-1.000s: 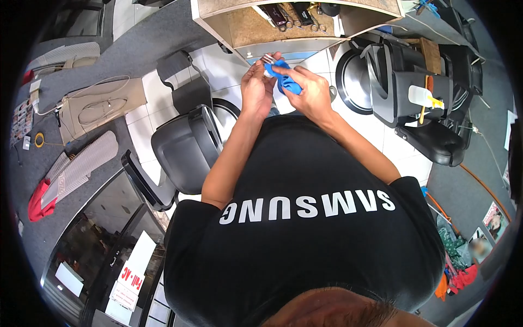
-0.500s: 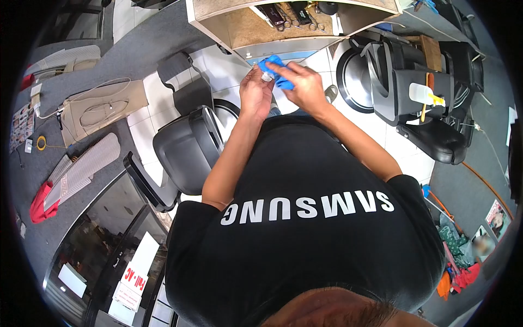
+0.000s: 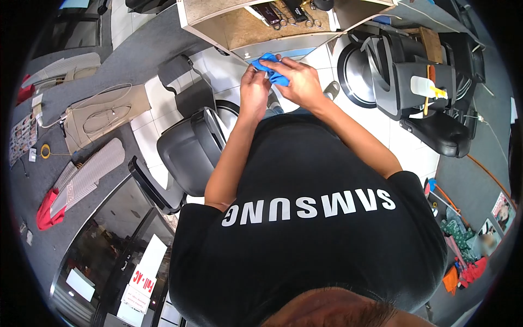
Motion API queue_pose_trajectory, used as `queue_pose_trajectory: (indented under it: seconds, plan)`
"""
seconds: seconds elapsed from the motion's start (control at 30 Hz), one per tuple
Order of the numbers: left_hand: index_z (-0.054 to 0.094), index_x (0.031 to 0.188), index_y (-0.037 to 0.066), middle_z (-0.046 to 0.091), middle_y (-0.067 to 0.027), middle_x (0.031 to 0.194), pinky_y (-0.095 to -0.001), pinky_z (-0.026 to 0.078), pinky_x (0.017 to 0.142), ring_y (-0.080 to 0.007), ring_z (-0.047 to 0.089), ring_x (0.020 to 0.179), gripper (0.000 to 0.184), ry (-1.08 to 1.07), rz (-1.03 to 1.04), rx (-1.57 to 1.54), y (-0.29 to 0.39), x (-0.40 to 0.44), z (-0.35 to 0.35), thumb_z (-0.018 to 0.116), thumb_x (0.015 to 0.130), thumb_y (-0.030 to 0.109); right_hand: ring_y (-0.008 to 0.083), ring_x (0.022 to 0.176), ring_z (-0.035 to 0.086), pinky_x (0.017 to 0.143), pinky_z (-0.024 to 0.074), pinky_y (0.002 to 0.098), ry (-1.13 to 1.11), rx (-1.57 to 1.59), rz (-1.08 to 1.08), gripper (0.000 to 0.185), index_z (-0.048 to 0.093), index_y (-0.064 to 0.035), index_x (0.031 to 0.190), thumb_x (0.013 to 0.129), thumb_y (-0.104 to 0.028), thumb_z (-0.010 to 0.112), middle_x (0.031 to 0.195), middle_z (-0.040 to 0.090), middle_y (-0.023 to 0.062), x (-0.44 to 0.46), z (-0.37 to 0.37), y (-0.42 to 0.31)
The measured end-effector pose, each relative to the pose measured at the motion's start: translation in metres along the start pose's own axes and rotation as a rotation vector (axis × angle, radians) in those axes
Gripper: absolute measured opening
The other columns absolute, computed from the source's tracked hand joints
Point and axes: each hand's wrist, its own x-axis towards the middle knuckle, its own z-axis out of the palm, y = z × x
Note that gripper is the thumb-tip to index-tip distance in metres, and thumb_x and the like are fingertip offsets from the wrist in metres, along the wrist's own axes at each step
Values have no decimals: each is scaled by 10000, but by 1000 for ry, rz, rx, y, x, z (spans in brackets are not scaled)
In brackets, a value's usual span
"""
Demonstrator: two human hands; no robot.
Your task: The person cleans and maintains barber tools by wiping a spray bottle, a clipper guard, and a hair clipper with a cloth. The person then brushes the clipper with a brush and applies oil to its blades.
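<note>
In front of my body, my left hand (image 3: 254,96) has its fingers closed round a small item that the blue cloth (image 3: 279,79) mostly hides. My right hand (image 3: 303,85) grips that cloth, its fingers stretched across it and pressing it against the fingertips of my left hand. One end of the cloth hangs below my right fingers. Both hands are close together just below the front edge of an open wooden shelf (image 3: 242,34). Scissors (image 3: 313,23) and a dark case (image 3: 267,13) lie on it.
A black chair (image 3: 190,153) stands at the left, and another chair (image 3: 406,90) with a white and yellow brush on it is at the right. A beige board (image 3: 98,117) with a cable lies far left. My feet show below the hands.
The blue cloth now covers the small shiny item that showed in my left fingers one second ago. My right hand has shifted slightly left, and the view has tilted slightly.
</note>
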Motion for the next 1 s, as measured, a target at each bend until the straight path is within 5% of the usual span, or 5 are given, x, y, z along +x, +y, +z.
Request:
queue_pose_trajectory:
  seconds: [0.33, 0.4, 0.57, 0.8, 1.0]
  plan:
    - [613, 1260, -33, 711, -126, 1149, -371, 561, 1007, -189, 687, 1056, 286, -23, 201, 395, -4, 1, -10, 458, 1133, 170, 317, 879, 742, 751, 592, 381, -28, 139, 37, 456, 752, -200, 1266, 816, -131, 735, 978, 739, 121, 6, -24, -2]
    - [605, 1285, -48, 700, -123, 1181, -376, 547, 1041, -185, 672, 1088, 312, -88, 165, 450, -2, 0, -10, 472, 1132, 189, 335, 897, 751, 774, 606, 441, -97, -123, -60, 466, 721, -348, 1300, 839, -281, 739, 1130, 768, 93, -1, -2, 5]
    - [624, 1247, -45, 702, -112, 1110, -373, 558, 1002, -184, 679, 1043, 307, -45, 111, 413, -5, -4, -15, 490, 1129, 205, 337, 915, 749, 816, 596, 423, -30, -55, 146, 318, 791, -223, 1154, 848, -227, 706, 1052, 779, 97, 1, 5, 33]
    - [660, 1116, 8, 672, -40, 975, -288, 495, 838, -135, 627, 878, 350, 97, 189, 394, -4, 14, -38, 525, 1120, 331, 112, 769, 656, 749, 541, 305, -403, 471, 507, 411, 756, -154, 1268, 866, -120, 679, 911, 764, 70, -12, -16, 37]
    - [642, 1017, 70, 620, -5, 929, -268, 437, 836, -98, 536, 868, 379, 44, 87, 382, -15, 27, -7, 462, 1139, 381, 193, 686, 681, 693, 539, 334, -402, 448, 510, 401, 771, -110, 1174, 934, -428, 728, 803, 747, 107, -14, 14, 20]
